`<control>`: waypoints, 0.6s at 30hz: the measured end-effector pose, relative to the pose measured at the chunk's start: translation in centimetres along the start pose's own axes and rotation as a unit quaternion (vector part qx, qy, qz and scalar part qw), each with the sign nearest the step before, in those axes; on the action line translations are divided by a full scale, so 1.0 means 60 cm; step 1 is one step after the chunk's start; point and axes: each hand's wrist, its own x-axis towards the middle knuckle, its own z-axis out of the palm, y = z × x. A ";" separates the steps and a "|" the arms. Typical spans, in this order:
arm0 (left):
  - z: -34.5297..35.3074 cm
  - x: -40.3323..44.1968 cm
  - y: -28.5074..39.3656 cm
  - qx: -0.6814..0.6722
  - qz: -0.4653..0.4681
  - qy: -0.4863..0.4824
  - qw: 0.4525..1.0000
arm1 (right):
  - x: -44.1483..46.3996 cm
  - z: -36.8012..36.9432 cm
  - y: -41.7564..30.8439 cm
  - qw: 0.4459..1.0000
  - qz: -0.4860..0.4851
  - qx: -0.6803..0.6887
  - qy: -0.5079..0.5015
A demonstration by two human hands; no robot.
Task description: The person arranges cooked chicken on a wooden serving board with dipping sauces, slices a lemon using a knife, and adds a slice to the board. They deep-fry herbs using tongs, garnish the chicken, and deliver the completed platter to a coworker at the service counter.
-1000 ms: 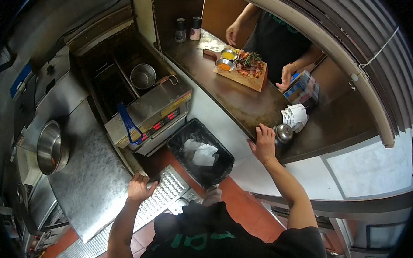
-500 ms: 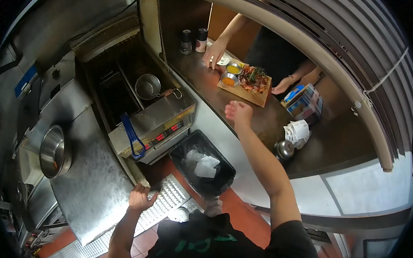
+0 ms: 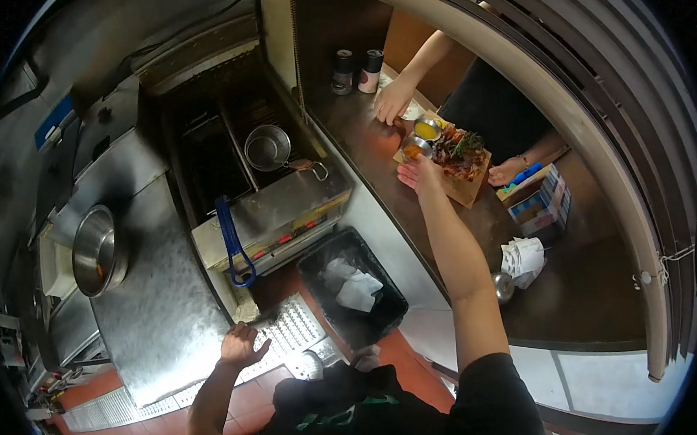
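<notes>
My right hand [image 3: 418, 176] reaches over the dark counter, fingers stretched out, beside a small metal cup of orange sauce [image 3: 417, 149]; I cannot tell whether they touch. That cup and a cup of yellow sauce [image 3: 427, 129] stand at the left of a wooden board [image 3: 462, 192]. Reddish food, perhaps meat, topped with green herbs [image 3: 464, 149] covers the rest of the board. My left hand [image 3: 241, 346] is low by the corner of the steel worktable [image 3: 154, 310], its thumb apart from the fingers and nothing in it.
Across the counter, another person's hands [image 3: 394, 103] flank the board. Two shakers [image 3: 370, 70], a box [image 3: 544, 200] and white papers [image 3: 523, 260] stand on the counter. A fryer [image 3: 273, 221] with a strainer [image 3: 268, 148], a lined bin [image 3: 387, 298] and a steel bowl [image 3: 98, 252] are nearby.
My right hand has moved toward the board and now overlaps its near edge by the orange sauce. The view has shifted a little. My left hand stays near the table corner.
</notes>
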 end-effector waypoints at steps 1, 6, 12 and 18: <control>-0.002 0.000 0.000 0.002 0.000 -0.003 1.000 | -0.001 0.006 -0.001 1.000 0.013 -0.002 0.014; 0.000 -0.001 -0.001 0.007 -0.004 -0.006 1.000 | 0.012 0.020 0.000 0.999 0.003 0.019 0.032; -0.001 0.000 -0.002 -0.013 -0.021 -0.033 0.999 | 0.035 0.017 -0.008 0.999 0.015 0.039 0.032; -0.001 -0.003 -0.003 -0.020 -0.013 -0.028 0.999 | -0.031 0.019 0.042 0.997 0.040 0.032 -0.050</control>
